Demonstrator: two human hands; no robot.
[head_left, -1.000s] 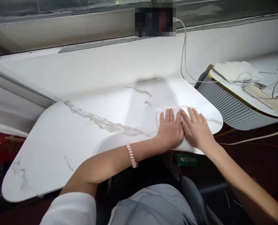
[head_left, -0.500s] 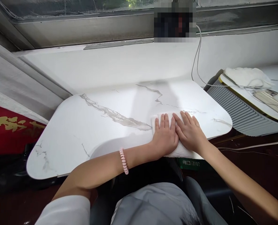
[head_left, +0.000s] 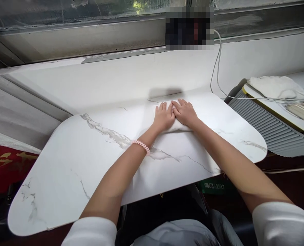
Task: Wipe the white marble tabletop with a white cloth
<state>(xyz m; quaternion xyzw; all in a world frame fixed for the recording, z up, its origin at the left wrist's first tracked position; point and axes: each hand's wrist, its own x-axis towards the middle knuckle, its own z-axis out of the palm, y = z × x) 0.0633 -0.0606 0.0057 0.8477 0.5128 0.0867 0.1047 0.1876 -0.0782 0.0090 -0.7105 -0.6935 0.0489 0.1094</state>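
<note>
A folded white cloth [head_left: 179, 127] lies on a white marble-patterned table [head_left: 57, 164], near its back edge by the wall. My left hand [head_left: 164, 117] rests flat on the left part of the cloth, fingers stretched out and pointing away from me. Beside it, my right hand [head_left: 184, 112] presses on the right part with its fingers spread. The two hands touch or nearly touch near the thumbs. Most of the cloth is hidden beneath them. A pink coil band [head_left: 141, 146] circles my left wrist.
Behind the table rises a white wall [head_left: 116, 82] under a window frame. A white cable [head_left: 217, 75] hangs down and runs right to a second table with ribbed sides [head_left: 275, 126], which bears another white cloth [head_left: 277, 86]. Red fabric [head_left: 5, 167] shows at the left.
Both hands have moved away from me with the cloth, from the table's front edge toward the back edge. My arms are stretched further out, and the view has shifted slightly.
</note>
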